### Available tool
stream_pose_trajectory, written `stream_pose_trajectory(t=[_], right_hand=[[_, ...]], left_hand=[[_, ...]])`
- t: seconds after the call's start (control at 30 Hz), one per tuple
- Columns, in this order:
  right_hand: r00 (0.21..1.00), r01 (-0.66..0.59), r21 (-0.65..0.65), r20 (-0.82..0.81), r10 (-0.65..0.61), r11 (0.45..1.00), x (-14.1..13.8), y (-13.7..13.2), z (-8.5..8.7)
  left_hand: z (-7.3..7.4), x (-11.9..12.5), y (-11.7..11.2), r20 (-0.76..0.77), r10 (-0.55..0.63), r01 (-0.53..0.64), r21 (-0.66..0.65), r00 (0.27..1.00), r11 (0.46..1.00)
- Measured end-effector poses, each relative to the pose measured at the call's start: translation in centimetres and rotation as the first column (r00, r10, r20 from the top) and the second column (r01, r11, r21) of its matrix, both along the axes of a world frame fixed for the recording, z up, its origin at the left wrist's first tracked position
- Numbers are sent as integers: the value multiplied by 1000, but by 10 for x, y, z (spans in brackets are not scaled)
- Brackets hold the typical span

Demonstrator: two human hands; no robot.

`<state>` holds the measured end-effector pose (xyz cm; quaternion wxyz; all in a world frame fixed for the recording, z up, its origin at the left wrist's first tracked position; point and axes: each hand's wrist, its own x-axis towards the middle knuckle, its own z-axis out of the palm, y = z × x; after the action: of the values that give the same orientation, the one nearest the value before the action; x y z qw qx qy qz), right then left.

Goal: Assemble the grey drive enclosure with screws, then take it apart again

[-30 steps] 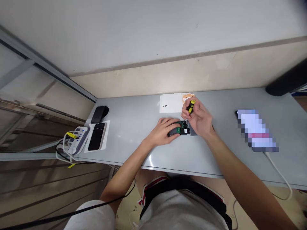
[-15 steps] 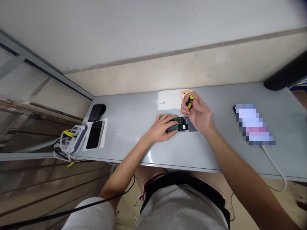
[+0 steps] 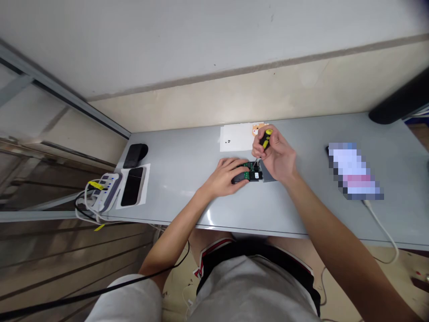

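Note:
My left hand (image 3: 225,176) lies over the left end of an opened black device with green circuit boards (image 3: 256,175), its fingers gripping the device against the table. A screwdriver (image 3: 267,137) with a black and yellow handle is clasped in the closed fingers of my right hand (image 3: 275,150). Its metal shaft slants down to the upper part of the device; the very tip is too small to make out. Just to the right of the device, partly under my right hand, is a dark grey flat piece (image 3: 267,173).
Behind the device, white paper (image 3: 236,137) carries several tiny dark bits. A phone (image 3: 134,187) on paper, a black object (image 3: 135,155) and a power strip (image 3: 109,192) stand at the left. Another phone (image 3: 355,172), blurred out, lies right with a white cable (image 3: 382,226).
The view has shifted slightly. Both hands keep nearly the same places, with the screwdriver still over the device.

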<state>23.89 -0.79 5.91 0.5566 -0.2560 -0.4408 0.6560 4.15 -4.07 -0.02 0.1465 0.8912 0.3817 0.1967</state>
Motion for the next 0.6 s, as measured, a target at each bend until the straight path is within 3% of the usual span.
stream_pose_trajectory(t=[0.6], right_hand=[[998,14,16,63,-15,1000,-2,-2,-1]], left_hand=[[1,1,0,-18,3,-3,-18,1000,1000]])
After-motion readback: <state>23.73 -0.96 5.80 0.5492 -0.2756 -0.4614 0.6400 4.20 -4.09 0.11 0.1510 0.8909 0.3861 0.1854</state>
